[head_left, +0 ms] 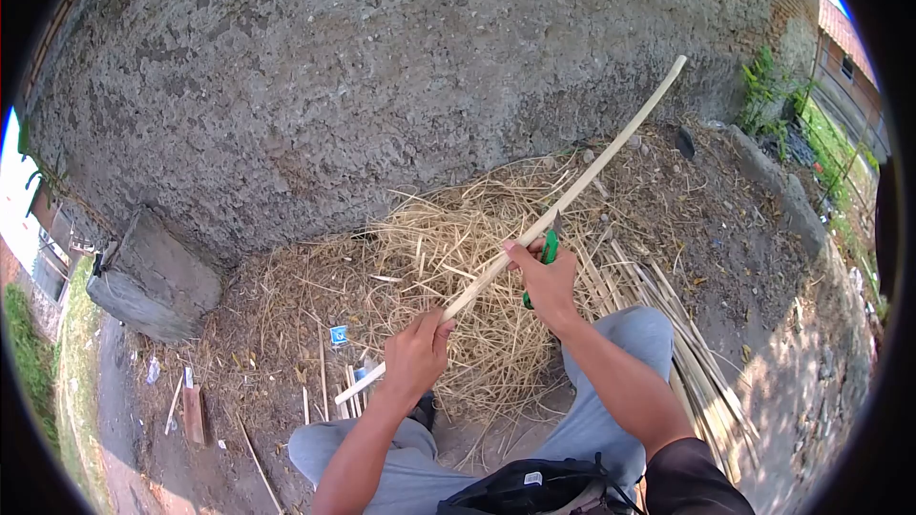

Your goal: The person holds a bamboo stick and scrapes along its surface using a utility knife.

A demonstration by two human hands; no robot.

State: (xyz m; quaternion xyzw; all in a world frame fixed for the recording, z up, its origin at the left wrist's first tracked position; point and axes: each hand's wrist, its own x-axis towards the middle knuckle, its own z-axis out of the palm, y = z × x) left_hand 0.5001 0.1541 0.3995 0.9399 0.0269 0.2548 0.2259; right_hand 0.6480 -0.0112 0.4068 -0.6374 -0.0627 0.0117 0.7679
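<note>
A long, pale bamboo strip (611, 154) runs slantwise across the view, its far end raised toward the wall and bending slightly. My left hand (412, 355) is wrapped round the strip near its lower end, which sticks out past the fist. Higher up, my right hand (548, 284) grips a green utility knife (551, 246). Its dark blade lies close against the strip's right edge, and my right thumb rests on the strip. Whether the blade cuts into the strip cannot be made out. Below both hands spreads a heap of thin shavings (477, 362).
Split strips (711, 391) lie on the ground by my right knee. A rough wall (382, 86) rises ahead, with a concrete block (162, 277) at left. A blue-and-white packet (339, 335) and a brown wooden piece (193, 417) lie on the soil.
</note>
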